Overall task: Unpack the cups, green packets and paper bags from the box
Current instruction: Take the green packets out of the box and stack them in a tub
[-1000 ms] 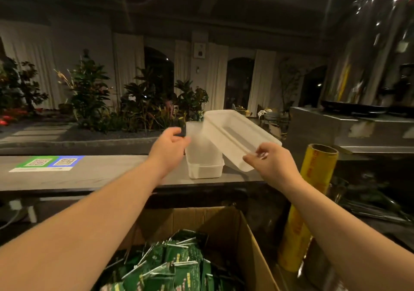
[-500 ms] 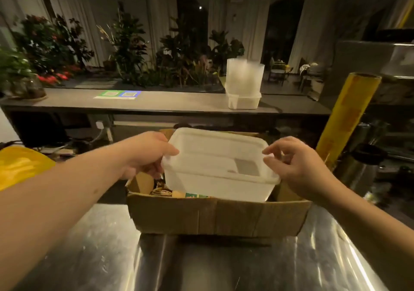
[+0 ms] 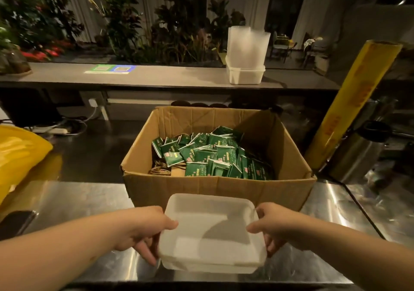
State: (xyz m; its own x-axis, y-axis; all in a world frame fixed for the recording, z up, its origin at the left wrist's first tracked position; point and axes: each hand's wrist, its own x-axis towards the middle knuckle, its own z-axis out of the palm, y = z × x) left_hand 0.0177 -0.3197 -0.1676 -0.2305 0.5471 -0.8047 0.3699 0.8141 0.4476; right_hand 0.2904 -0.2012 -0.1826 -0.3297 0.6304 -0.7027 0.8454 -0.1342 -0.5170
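An open cardboard box (image 3: 215,190) stands on the steel counter. Inside lie several green packets (image 3: 210,154), with brown paper bags (image 3: 163,169) under them at the box's left. In front of the box, a white plastic container (image 3: 210,232) sits low over the counter. My left hand (image 3: 145,230) grips its left rim, thumb on top and fingers underneath. My right hand (image 3: 275,228) grips its right rim the same way. A stack of clear cups (image 3: 247,44) stands in another white container (image 3: 245,75) on the grey shelf behind.
A tall yellow roll of film (image 3: 351,102) leans at the right beside a steel flask (image 3: 356,154). A yellow bag (image 3: 15,154) lies at the left, with a dark phone (image 3: 15,222) near it. Plants line the far side of the shelf (image 3: 156,75).
Both hands carried the white container from the shelf, over the box, down to the counter in front of it. The green packets inside the box are uncovered now.
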